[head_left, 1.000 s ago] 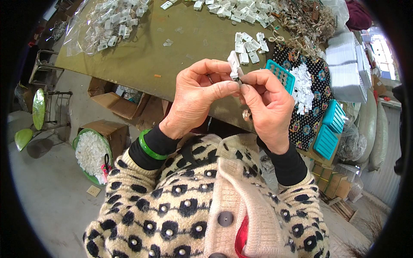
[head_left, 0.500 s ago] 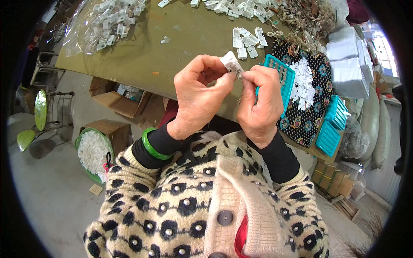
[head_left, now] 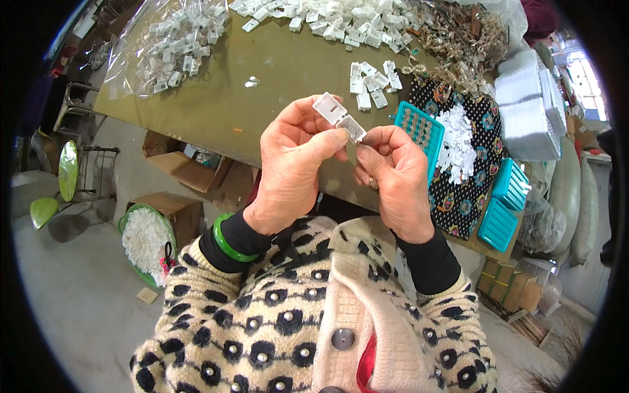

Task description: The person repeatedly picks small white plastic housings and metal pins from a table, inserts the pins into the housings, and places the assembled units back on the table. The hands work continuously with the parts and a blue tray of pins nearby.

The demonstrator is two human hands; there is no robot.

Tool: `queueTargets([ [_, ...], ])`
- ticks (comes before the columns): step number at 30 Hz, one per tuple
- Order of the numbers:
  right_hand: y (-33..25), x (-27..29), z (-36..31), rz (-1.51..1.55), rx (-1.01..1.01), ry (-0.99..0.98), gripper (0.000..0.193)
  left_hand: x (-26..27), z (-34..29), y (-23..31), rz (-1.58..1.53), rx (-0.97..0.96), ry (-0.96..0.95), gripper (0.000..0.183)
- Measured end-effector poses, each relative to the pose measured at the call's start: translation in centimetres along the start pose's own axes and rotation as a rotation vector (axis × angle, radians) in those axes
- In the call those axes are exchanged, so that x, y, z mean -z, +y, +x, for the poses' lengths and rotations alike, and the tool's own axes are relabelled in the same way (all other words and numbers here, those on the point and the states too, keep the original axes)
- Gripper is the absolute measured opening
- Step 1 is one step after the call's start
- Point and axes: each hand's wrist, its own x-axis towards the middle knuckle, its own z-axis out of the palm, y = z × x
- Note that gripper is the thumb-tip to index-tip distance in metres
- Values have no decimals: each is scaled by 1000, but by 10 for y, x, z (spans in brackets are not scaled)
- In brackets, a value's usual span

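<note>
A small white hinged plastic case (head_left: pixel 329 109) is held up over the near edge of the table, its two halves spread apart. My left hand (head_left: pixel 291 164) is closed on it, the thumb lying along the lower half. At that half's right end, my right hand (head_left: pixel 400 177) pinches the case's corner between thumb and forefinger; any tiny part between these fingertips is hidden. Just right of this hand lies a turquoise tray (head_left: pixel 433 141) with rows of small round metallic pieces. Several similar white cases (head_left: pixel 371 82) sit in a loose cluster beyond my hands.
White flat pieces (head_left: pixel 457 141) are piled on a patterned black cloth (head_left: pixel 452 203). More white cases (head_left: pixel 354 19) heap at the far side, and a clear bag (head_left: pixel 177 49) of them lies far left. Stacked white trays (head_left: pixel 527 108) and empty turquoise trays (head_left: pixel 497 217) stand right. A green basket (head_left: pixel 121 223) sits on the floor.
The white case has swung open wider and sits slightly lower and left. Both hands have come down a little, and the right one has turned, showing a ring.
</note>
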Motion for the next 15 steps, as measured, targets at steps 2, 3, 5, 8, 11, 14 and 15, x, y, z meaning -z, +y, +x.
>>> queueTargets([
  [2, -3, 0, 1, -71, 34, -8, 9, 1, 0, 0, -31, 1, 7, 32],
  [3, -4, -1, 1, -115, 12, 13, 9, 2, 2, 0, -13, 5, 15, 32],
  [5, -4, -2, 1, -309, 97, 17, 6, 6, 5, 0, 2, -16, 10, 32],
  [8, 1, -7, 7, -525, 328, 77, 3, 8, 6, -2, 5, -43, 32, 31],
  [11, 6, -11, 14, -729, 634, 78, 10, 10, 6, -6, 78, -139, 86, 30],
  [14, 14, -17, 21, -925, 924, 128, 13, 13, 9, -10, 426, -495, 87, 30],
  [15, 16, -19, 22, -978, 955, 132, 16, 16, 14, -10, 618, -747, 46, 30],
])
